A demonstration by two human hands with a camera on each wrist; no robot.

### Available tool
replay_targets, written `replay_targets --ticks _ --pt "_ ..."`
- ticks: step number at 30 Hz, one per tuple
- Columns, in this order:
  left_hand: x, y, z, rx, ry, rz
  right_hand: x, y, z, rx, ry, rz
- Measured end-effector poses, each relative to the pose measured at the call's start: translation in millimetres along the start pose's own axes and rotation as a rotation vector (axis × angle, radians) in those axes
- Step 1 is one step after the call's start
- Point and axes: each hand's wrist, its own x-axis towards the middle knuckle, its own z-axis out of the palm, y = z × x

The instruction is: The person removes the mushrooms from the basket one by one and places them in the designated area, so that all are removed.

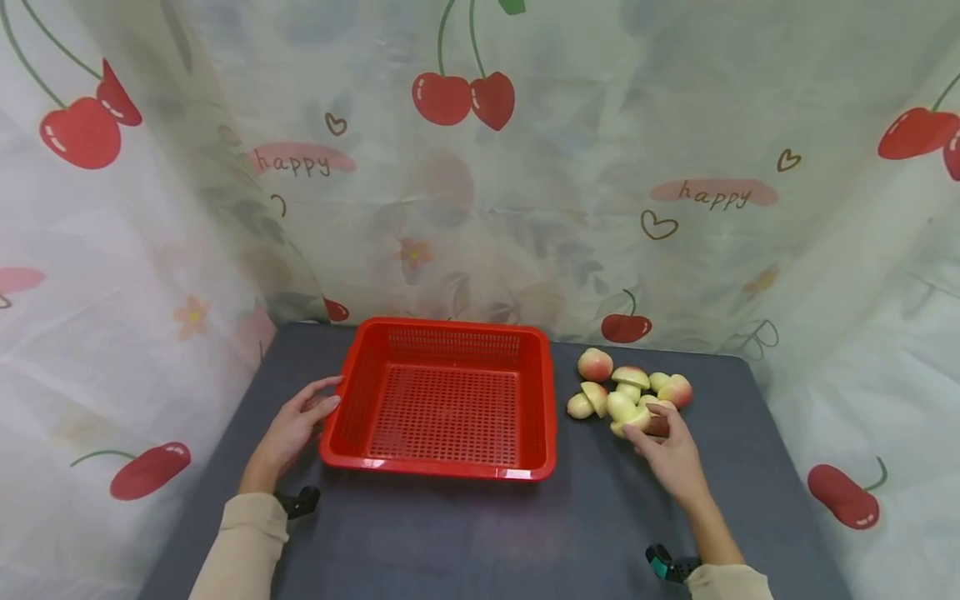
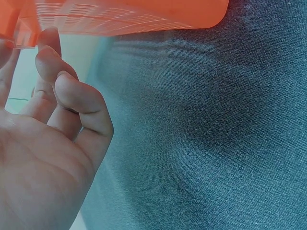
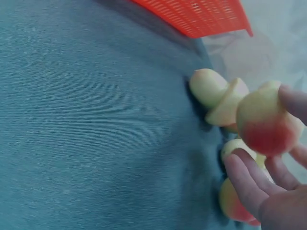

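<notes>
My left hand (image 1: 288,429) is at the left side of a red plastic basket (image 1: 442,468), its fingertips touching the rim. In the left wrist view the fingers (image 2: 84,98) are loosely bent below the orange-looking basket wall (image 2: 144,19). My right hand (image 1: 671,454) pinches a mushroom-shaped piece (image 1: 622,407), pale yellow with a pink-red blush. Its rounded, red-tinged side (image 3: 268,122) shows between thumb and fingers in the right wrist view. Close about that hand lie several similar pieces, among them a mushroom shape with a blushed cap (image 1: 630,377); fingers partly hide some.
The basket stands upright on a dark grey table (image 1: 450,533), left of the mushroom-like pieces. One round pink piece (image 1: 595,365) lies near the table's back edge. A cherry-print curtain (image 1: 495,192) hangs behind and on both sides.
</notes>
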Motion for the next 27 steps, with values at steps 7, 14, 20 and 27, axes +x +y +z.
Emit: replay_targets --ticks 7,14,20,27 --pt "0.0 1.5 -0.6 -0.011 0.000 -0.002 -7.5 12 12 -0.061 0.159 0.009" --pt "2.5 -1.4 -1.6 -0.034 -0.003 -0.029 -9.6 23 23 -0.166 0.251 -0.028" --pt "1.8 -0.4 -1.4 -0.041 -0.013 -0.024 -11.1 28 30 -0.195 0.295 -0.012" --pt "-2.5 4.6 1.1 -0.024 -0.010 -0.021 -8.7 31 35 -0.238 0.333 -0.015"
